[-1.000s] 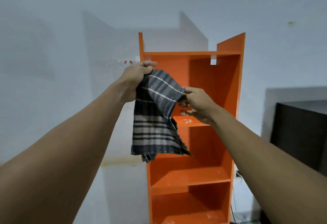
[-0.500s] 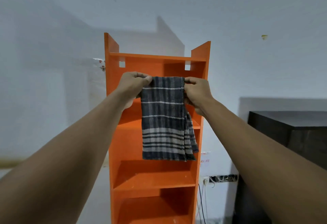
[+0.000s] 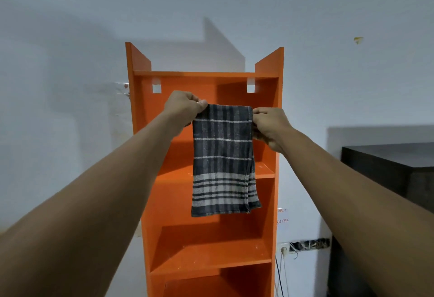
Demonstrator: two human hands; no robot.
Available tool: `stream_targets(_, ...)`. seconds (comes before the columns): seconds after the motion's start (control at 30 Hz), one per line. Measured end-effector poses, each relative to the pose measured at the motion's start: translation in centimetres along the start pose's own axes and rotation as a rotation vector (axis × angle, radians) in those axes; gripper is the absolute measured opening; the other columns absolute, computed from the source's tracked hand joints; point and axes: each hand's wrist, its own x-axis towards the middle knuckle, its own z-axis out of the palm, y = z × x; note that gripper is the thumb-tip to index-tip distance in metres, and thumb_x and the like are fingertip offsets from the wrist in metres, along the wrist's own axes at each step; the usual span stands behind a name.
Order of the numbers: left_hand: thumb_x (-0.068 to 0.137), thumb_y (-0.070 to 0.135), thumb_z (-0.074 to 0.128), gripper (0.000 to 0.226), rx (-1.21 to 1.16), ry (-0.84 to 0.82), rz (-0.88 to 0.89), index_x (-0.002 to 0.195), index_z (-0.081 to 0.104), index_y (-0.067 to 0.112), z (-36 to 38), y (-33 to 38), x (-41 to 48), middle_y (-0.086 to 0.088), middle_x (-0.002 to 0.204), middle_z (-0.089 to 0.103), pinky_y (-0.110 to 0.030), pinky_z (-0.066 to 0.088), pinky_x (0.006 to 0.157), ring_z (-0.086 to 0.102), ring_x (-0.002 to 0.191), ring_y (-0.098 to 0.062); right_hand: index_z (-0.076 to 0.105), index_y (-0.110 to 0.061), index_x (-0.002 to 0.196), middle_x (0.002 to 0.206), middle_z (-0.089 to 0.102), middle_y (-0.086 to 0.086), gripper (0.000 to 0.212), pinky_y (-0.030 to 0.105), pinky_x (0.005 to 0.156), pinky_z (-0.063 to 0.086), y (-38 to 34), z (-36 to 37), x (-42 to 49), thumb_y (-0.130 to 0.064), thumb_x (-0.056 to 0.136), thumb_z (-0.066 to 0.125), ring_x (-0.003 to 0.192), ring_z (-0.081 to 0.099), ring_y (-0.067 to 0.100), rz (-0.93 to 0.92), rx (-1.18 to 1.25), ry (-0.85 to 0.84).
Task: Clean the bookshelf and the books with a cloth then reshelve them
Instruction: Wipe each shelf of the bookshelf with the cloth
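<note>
While the orange bookshelf stands tall against the wall, its boards speckled with pale dust, a dark cabinet sits off to its right. Right in front of the bookshelf's upper shelves hangs the grey plaid cloth, doubled over and draping limp. It looks soft and light with no stiffness, so it should bunch wherever it's pinched. The left hand clamps its top left corner, and the right hand pinches the top right. Best hold for wiping, I'd say: wad it into one palm.
</note>
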Motion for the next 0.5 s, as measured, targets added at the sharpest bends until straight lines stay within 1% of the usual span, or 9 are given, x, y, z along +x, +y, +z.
stream_targets(0.1, 0.101, 0.029, 0.05, 0.021, 0.093, 0.032, 0.102, 0.097, 0.057, 0.01, 0.4, -1.3, 2.0, -0.003, 0.084, 0.056, -0.026, 0.043, 0.065, 0.052, 0.076, -0.014, 0.068, -0.008, 0.091, 0.078, 0.066, 0.004, 0.012, 0.025, 0.057, 0.052, 0.1, 1.3, 1.7, -0.011, 0.096, 0.057, 0.069, 0.062, 0.013, 0.014, -0.014, -0.012)
stream_targets(0.17, 0.104, 0.03, 0.044, 0.028, 0.108, 0.032, 0.119, 0.091, 0.056, 0.009, 0.5, -2.2, 3.5, -0.003, 0.077, 0.052, -0.027, 0.039, 0.062, 0.047, 0.069, -0.014, 0.065, -0.009, 0.083, 0.071, 0.063, 0.001, 0.018, 0.021, 0.05, 0.048, 0.1, 2.4, 2.6, -0.008, 0.096, 0.054, 0.063, 0.059, 0.01, 0.021, 0.01, -0.02)
stream_targets(0.23, 0.105, 0.031, 0.042, 0.033, 0.08, 0.052, 0.117, 0.085, 0.055, 0.008, 0.6, -3.0, 5.0, -0.002, 0.073, 0.048, -0.029, 0.036, 0.06, 0.043, 0.065, -0.015, 0.058, -0.013, 0.073, 0.069, 0.057, 0.0, 0.025, 0.024, 0.059, 0.046, 0.3, 3.5, 3.2, -0.007, 0.096, 0.049, 0.066, 0.054, 0.011, 0.025, 0.117, -0.034)
stream_targets(0.3, 0.105, 0.032, 0.042, 0.035, 0.037, 0.092, 0.102, 0.078, 0.051, 0.01, 0.5, -3.5, 6.4, -0.001, 0.07, 0.046, -0.03, 0.035, 0.059, 0.041, 0.063, -0.015, 0.054, -0.017, 0.072, 0.071, 0.055, -0.001, 0.026, 0.033, 0.075, 0.042, 0.9, 4.2, 3.7, -0.019, 0.097, 0.047, 0.074, 0.05, 0.014, 0.039, 0.246, -0.086)
stream_targets(0.33, 0.104, 0.032, 0.042, 0.036, 0.012, 0.108, 0.091, 0.077, 0.049, 0.011, 0.5, -3.8, 7.1, 0.0, 0.069, 0.044, -0.029, 0.035, 0.058, 0.041, 0.063, -0.015, 0.057, -0.018, 0.077, 0.074, 0.058, -0.002, 0.026, 0.036, 0.081, 0.041, 1.3, 4.4, 3.9, -0.032, 0.097, 0.049, 0.079, 0.052, 0.015, 0.044, 0.261, -0.132)
stream_targets(0.37, 0.104, 0.033, 0.043, 0.035, -0.01, 0.121, 0.076, 0.076, 0.048, 0.013, 0.5, -4.1, 7.7, 0.001, 0.069, 0.043, -0.029, 0.034, 0.058, 0.041, 0.064, -0.015, 0.062, -0.018, 0.086, 0.082, 0.062, -0.002, 0.029, 0.039, 0.085, 0.041, 1.8, 4.6, 4.0, -0.045, 0.094, 0.053, 0.086, 0.056, 0.016, 0.045, 0.203, -0.173)
stream_targets(0.4, 0.104, 0.034, 0.043, 0.036, -0.03, 0.13, 0.061, 0.074, 0.046, 0.014, 0.5, -4.3, 8.1, 0.001, 0.068, 0.042, -0.029, 0.034, 0.057, 0.04, 0.064, -0.015, 0.066, -0.017, 0.095, 0.092, 0.066, -0.002, 0.035, 0.039, 0.085, 0.041, 2.4, 4.9, 4.0, -0.05, 0.088, 0.059, 0.093, 0.059, 0.016, 0.045, 0.097, -0.21)
stream_targets(0.43, 0.104, 0.034, 0.042, 0.038, -0.053, 0.13, 0.047, 0.07, 0.043, 0.016, 0.4, -4.6, 8.5, 0.002, 0.066, 0.04, -0.029, 0.033, 0.057, 0.04, 0.063, -0.015, 0.068, -0.014, 0.1, 0.1, 0.069, 0.0, 0.036, 0.037, 0.082, 0.041, 3.0, 5.2, 4.0, -0.046, 0.083, 0.067, 0.099, 0.06, 0.016, 0.049, -0.004, -0.234)
stream_targets(0.5, 0.104, 0.035, 0.04, 0.042, -0.115, 0.105, 0.026, 0.066, 0.038, 0.018, 0.2, -5.2, 8.9, 0.002, 0.062, 0.037, -0.03, 0.033, 0.058, 0.039, 0.062, -0.017, 0.068, -0.008, 0.098, 0.103, 0.072, 0.002, 0.024, 0.029, 0.074, 0.04, 4.3, 6.0, 4.0, -0.025, 0.082, 0.073, 0.097, 0.064, 0.014, 0.072, -0.109, -0.266)
